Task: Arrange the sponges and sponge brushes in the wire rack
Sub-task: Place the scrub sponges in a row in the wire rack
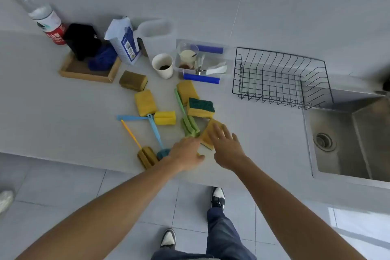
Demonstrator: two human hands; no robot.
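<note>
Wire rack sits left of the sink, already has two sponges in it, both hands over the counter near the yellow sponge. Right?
Not quite. The head view shows the wire rack holds nothing yet; every sponge and brush lies on the counter. The rest stands: the rack sits left of the sink, and the left hand and right hand are over the counter near the yellow sponge.

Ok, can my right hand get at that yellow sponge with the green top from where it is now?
Probably yes. The right hand is open over a nearer yellow sponge, and the green-topped sponge lies just beyond it with nothing on top.
</note>
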